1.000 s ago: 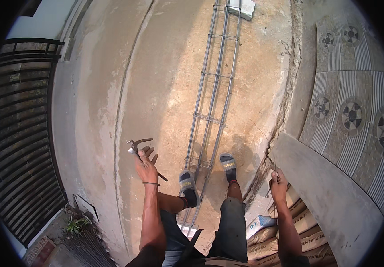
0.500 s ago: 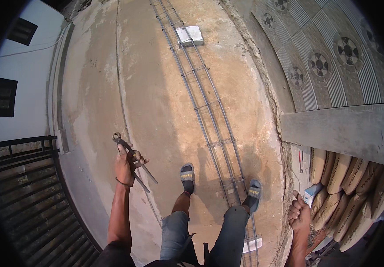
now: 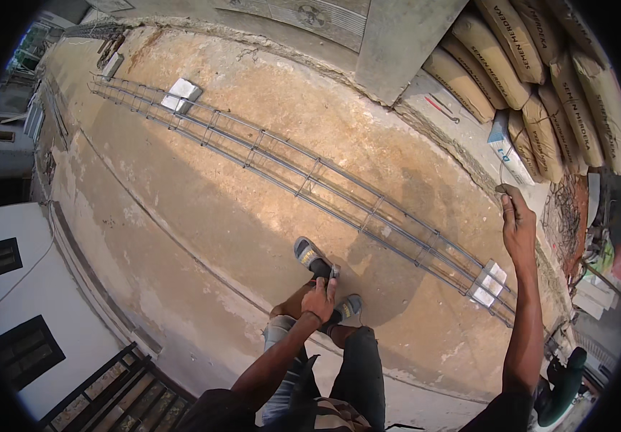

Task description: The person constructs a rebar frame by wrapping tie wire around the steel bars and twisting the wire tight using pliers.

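My left hand [image 3: 319,299] is closed around a pair of end-cutting pincers; only the metal head of the pincers [image 3: 335,271] pokes past the fingers, the handles being hidden. Out to the right, my right hand [image 3: 518,223] pinches thumb and fingers together, and what looks like a thin wire [image 3: 501,170] rises from the fingertips. Beyond both hands a long steel rebar cage [image 3: 310,176] with several cross ties slants over the ground. It rests on a white block [image 3: 181,95] at the far left and another pale block [image 3: 489,283] near my right forearm.
Brown cement bags [image 3: 501,65] are stacked at the upper right, next to a blue-and-white box [image 3: 506,147]. A red-handled tool [image 3: 441,108] lies on the concrete ledge. A black slatted gate [image 3: 101,396] and a white wall [image 3: 29,266] stand at the left.
My view has swung right, so the cage now runs crosswise. The left hand with the pincers has come in close to my legs; the right hand has reached forward beside the box.
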Demonstrator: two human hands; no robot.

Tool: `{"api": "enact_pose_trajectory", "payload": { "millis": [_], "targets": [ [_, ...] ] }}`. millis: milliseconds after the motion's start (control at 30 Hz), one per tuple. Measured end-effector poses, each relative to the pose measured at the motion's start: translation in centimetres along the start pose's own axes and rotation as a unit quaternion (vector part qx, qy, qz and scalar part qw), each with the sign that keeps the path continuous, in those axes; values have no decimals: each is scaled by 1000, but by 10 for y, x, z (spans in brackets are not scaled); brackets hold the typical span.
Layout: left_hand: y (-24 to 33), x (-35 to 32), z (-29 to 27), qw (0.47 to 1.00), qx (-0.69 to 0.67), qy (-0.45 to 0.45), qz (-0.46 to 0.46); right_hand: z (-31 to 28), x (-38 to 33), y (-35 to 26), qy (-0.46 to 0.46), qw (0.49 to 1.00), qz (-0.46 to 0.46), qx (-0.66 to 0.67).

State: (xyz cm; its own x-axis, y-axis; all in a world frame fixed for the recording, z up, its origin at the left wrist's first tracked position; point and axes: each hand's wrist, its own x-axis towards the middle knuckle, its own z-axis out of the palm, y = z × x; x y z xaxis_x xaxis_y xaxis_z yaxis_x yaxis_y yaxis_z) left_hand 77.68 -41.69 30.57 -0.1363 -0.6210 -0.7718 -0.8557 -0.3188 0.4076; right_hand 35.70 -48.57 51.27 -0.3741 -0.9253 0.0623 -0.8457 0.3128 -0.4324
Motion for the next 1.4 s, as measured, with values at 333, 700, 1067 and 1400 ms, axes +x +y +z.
{"api": "enact_pose_trajectory", "payload": {
  "millis": [333, 700, 1067, 1400],
  "targets": [
    [-158, 183, 237, 912, 327, -145, 200, 322, -428, 181, -87, 858, 392, 319],
    [-92, 304, 281, 902, -246, -250, 252, 514, -419, 194, -176, 952, 156, 196],
    [-50, 290, 250, 614, 116, -167, 762, 476, -454, 152, -124, 931, 185, 290],
    [-43, 284, 219, 455, 449, -306, 706, 422, -471, 146, -289, 908, 261, 153]
  ]
}}
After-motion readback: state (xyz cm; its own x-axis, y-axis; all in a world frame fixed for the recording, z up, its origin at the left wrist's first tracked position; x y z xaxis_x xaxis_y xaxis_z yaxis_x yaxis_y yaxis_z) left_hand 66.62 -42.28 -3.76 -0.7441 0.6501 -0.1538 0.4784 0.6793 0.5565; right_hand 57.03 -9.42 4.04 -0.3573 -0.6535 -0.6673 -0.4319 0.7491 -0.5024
